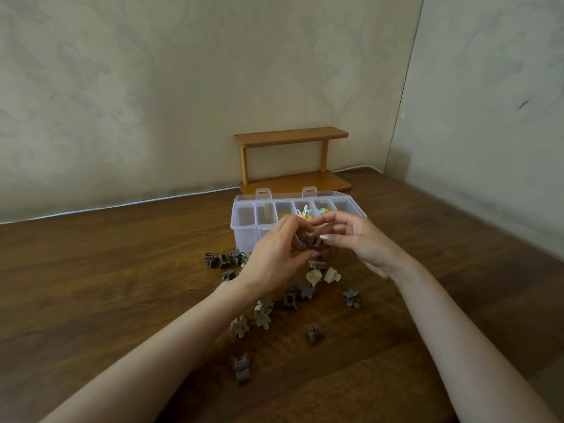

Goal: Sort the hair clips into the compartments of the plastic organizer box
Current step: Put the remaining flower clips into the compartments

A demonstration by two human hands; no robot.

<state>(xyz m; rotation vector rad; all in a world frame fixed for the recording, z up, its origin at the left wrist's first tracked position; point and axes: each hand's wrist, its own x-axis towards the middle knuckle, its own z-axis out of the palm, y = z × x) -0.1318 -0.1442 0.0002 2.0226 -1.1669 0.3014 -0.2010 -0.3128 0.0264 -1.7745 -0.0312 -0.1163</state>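
Head view: left hand [274, 254] and right hand [357, 239] together pinch brown hair clips [312, 242] just before the organizer box [244, 222]; loose clips [262, 312] litter the bench [122, 285].

No legible text or labels.

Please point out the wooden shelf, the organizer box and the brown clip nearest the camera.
wooden shelf [291, 135]: head view, top board.
organizer box [244, 238]: head view, left front wall.
brown clip [241, 368]: head view, its middle.
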